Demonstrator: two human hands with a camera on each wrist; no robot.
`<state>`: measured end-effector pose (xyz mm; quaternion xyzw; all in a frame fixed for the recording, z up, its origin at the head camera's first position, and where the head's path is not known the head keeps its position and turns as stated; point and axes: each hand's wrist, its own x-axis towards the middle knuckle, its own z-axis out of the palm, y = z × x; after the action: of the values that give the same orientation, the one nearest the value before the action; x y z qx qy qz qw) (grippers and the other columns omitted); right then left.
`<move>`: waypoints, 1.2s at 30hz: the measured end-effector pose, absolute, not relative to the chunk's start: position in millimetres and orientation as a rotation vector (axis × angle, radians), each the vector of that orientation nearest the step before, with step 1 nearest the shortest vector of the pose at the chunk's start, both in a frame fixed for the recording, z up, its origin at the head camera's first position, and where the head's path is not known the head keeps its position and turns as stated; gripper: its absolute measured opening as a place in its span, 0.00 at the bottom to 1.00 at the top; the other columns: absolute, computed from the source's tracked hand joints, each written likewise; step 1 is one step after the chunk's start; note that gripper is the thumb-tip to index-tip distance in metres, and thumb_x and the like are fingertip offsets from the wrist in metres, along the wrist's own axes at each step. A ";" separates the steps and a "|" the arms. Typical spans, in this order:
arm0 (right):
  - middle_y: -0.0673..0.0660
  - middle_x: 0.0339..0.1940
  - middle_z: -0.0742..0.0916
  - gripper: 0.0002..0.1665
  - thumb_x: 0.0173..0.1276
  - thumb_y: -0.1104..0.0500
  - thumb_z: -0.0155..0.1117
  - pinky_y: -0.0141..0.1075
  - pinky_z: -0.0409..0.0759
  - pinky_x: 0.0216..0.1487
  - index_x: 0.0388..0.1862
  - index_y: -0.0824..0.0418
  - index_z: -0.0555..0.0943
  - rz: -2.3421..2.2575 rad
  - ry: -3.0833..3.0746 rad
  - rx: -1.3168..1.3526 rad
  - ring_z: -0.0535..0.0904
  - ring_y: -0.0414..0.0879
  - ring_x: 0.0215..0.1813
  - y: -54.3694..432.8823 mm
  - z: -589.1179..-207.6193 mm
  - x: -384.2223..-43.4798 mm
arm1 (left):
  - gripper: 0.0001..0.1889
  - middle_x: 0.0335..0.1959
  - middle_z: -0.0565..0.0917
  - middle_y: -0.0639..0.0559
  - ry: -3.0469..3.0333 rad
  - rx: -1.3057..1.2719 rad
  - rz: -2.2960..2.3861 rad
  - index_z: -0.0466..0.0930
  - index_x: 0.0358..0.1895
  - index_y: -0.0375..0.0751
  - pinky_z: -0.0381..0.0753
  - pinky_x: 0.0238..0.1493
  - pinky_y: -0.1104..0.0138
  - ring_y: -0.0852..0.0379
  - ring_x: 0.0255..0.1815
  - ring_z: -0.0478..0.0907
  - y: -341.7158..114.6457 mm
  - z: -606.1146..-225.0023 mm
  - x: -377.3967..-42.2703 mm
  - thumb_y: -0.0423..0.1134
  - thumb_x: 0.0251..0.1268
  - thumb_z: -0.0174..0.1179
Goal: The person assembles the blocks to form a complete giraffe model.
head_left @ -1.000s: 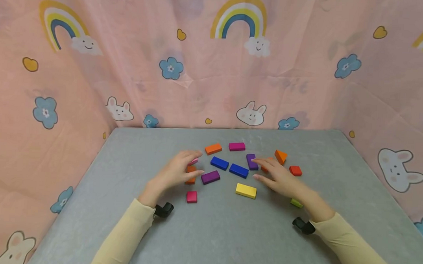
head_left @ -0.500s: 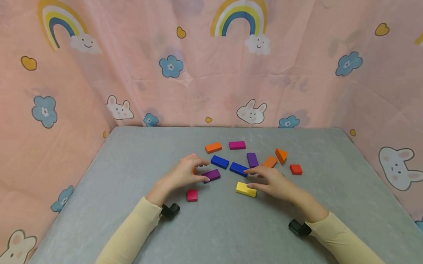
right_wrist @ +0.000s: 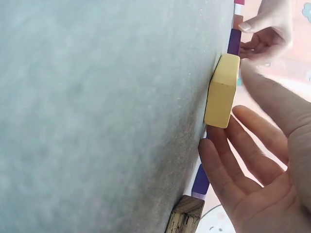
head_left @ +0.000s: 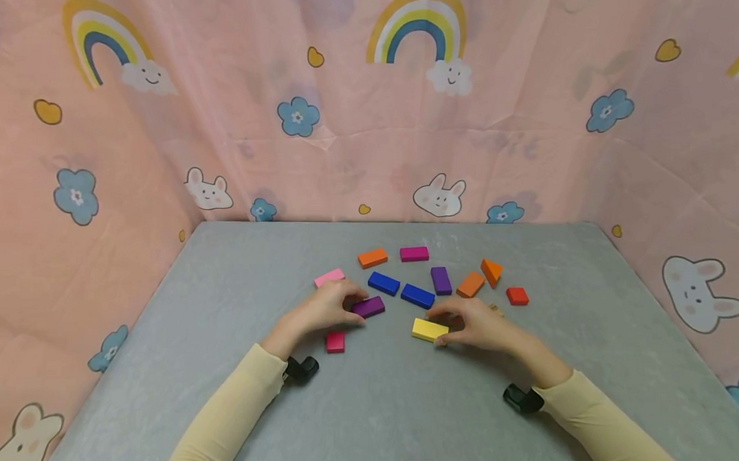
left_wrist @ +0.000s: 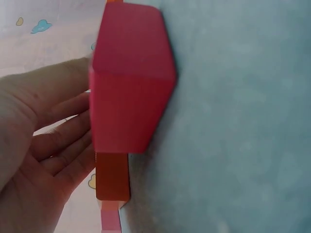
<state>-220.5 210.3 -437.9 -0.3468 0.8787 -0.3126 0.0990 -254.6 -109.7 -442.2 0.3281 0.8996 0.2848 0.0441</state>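
Note:
In the head view my left hand (head_left: 324, 305) reaches over the left end of a dark purple block (head_left: 369, 307), thumb in front of it and fingers behind. My right hand (head_left: 473, 324) is around the right end of a yellow block (head_left: 427, 330), thumb at the front corner, index finger at the back. In the right wrist view the fingers spread behind the yellow block (right_wrist: 222, 90), and the thumb is slightly apart from it. Both blocks lie on the table. A crimson block (left_wrist: 131, 77) stands large before my left hand (left_wrist: 43, 121) in the left wrist view.
Two blue blocks (head_left: 384, 283) lie between the hands. Behind are orange (head_left: 373, 258), magenta (head_left: 414, 254) and violet (head_left: 441, 280) blocks. An orange triangle (head_left: 491, 272) and red block (head_left: 517, 296) lie right. A pink block (head_left: 329, 277) sits behind my left hand. A patterned curtain (head_left: 361, 141) surrounds the grey table (head_left: 367, 416).
My left hand has moved right and nearer, to the dark purple block. My right hand has come down and left to the yellow block. The blocks have stayed in place.

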 end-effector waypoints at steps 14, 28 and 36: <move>0.51 0.48 0.85 0.24 0.56 0.53 0.73 0.37 0.83 0.47 0.52 0.56 0.82 -0.929 2.571 -0.997 0.82 0.44 0.47 210.7 -440.9 -221.4 | 0.21 0.42 0.85 0.50 2.734 1.002 0.862 0.84 0.47 0.39 0.80 0.46 0.68 0.59 0.41 0.81 -108.2 -443.0 -257.4 0.41 0.48 0.73; 0.52 0.47 0.85 0.24 0.55 0.54 0.73 0.34 0.83 0.46 0.51 0.56 0.82 -0.924 2.563 -0.917 0.82 0.44 0.47 209.5 -441.6 -221.9 | 0.19 0.40 0.85 0.52 2.745 1.029 0.851 0.84 0.47 0.41 0.80 0.44 0.69 0.59 0.39 0.79 -108.1 -443.8 -256.8 0.40 0.50 0.72; 0.52 0.48 0.86 0.24 0.55 0.53 0.73 0.34 0.83 0.46 0.51 0.56 0.82 -0.939 2.561 -0.915 0.82 0.45 0.47 210.2 -440.3 -221.2 | 0.17 0.42 0.85 0.53 2.725 1.097 0.852 0.84 0.49 0.43 0.80 0.42 0.70 0.59 0.40 0.78 -103.8 -433.7 -246.1 0.38 0.53 0.70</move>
<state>-221.2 210.2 -440.3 -0.3152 0.8824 -0.3236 0.1317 -246.1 -103.8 -433.7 0.3585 0.8902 0.2782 0.0416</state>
